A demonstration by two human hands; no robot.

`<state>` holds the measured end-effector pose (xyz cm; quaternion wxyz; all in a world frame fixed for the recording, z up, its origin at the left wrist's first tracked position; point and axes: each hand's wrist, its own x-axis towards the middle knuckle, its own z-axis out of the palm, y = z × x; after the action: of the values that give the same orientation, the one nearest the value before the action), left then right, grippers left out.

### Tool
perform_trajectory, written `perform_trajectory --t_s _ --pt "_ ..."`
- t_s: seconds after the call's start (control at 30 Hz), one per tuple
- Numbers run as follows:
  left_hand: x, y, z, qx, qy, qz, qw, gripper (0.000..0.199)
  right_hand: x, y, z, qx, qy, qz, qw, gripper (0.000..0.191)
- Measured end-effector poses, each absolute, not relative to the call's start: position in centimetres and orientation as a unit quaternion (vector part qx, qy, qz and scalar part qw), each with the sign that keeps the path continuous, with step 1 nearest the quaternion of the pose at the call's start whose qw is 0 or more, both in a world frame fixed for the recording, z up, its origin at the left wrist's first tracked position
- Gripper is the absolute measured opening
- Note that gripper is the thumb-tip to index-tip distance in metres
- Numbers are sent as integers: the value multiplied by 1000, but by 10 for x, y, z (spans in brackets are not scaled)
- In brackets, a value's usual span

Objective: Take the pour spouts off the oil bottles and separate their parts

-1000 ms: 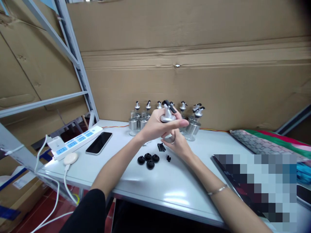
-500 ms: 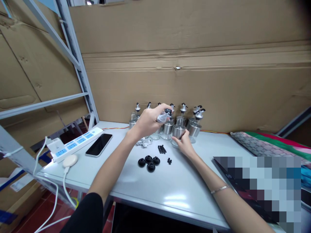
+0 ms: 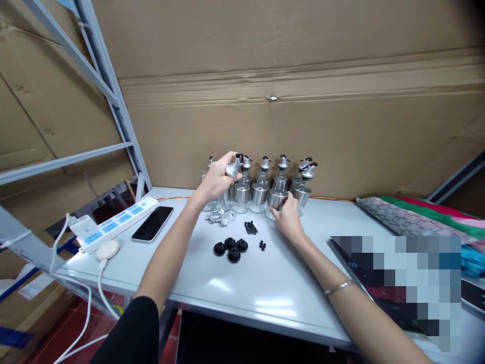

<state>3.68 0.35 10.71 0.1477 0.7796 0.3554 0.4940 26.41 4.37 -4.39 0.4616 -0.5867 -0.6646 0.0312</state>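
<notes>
While the person's left hand, shifted leftward, pinches one pourer top aloft, right hand grips a steel-sleeved bottle on the bench: pieces now farther apart, apparently unjoined.

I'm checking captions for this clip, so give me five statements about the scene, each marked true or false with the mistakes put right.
1. The left hand holds a silver pourer top with a black lever. True.
2. The black round pieces are stacked in one pile. False: they lie in a loose cluster on the table.
3. The right hand holds a metal-sleeved bottle. True.
4. The phone rests on top of the power strip. False: it lies flat on the table beside the strip.
5. A bracelet circles the left forearm. False: it is on the right forearm.
</notes>
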Motion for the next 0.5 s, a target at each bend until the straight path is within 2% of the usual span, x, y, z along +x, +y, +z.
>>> perform_trajectory --t_s 0.1,0.2,0.4,0.5 --pt "38 2 108 794 384 451 136 31 264 38 -39 -612 -645 3 457 71" --pt "31 9 106 799 417 413 134 30 265 37 -37 -621 -628 28 469 59" --pt "7 35 89 774 496 375 122 32 271 39 -34 -607 -656 48 446 15" --pt "5 42 79 771 526 330 139 34 270 37 -32 -615 -673 57 406 4"
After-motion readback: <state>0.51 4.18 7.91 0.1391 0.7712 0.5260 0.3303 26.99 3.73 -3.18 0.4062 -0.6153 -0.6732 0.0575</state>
